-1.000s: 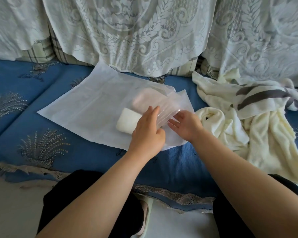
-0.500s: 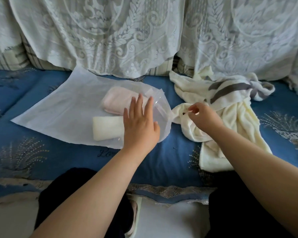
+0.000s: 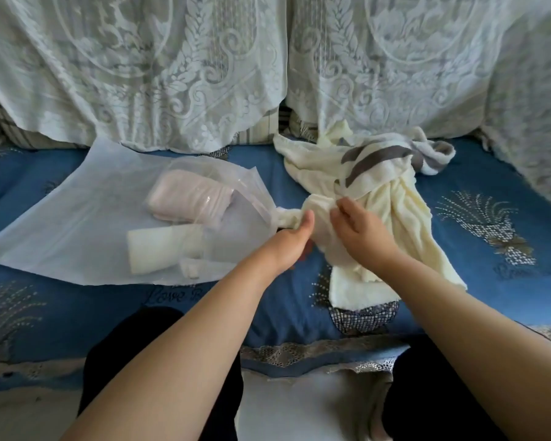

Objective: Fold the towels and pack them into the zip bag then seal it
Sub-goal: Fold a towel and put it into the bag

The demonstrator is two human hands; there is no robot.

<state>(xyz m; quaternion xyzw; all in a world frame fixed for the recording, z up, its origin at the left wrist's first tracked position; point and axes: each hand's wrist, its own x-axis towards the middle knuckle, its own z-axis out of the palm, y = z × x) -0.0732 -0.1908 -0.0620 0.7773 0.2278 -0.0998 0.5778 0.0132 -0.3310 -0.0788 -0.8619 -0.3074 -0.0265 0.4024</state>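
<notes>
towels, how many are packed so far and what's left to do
Done: two folded towels, a pink towel and a white towel, lie inside the zip bag. In hand: left hand and right hand grip a crumpled cream towel, not yet folded. Left: fold it and the grey-striped towel behind it, pack both, then seal the bag, whose mouth gapes open.

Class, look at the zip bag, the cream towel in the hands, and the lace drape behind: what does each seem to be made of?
Zip bag: thin frosted plastic, probably; the folded towels show through it, and it glints.
Cream towel: soft terry-like cloth, matte and fuzzy, bunching in limp folds.
Lace drape: sheer white lace fabric with a woven leaf-and-scroll pattern; fibre unclear.
</notes>
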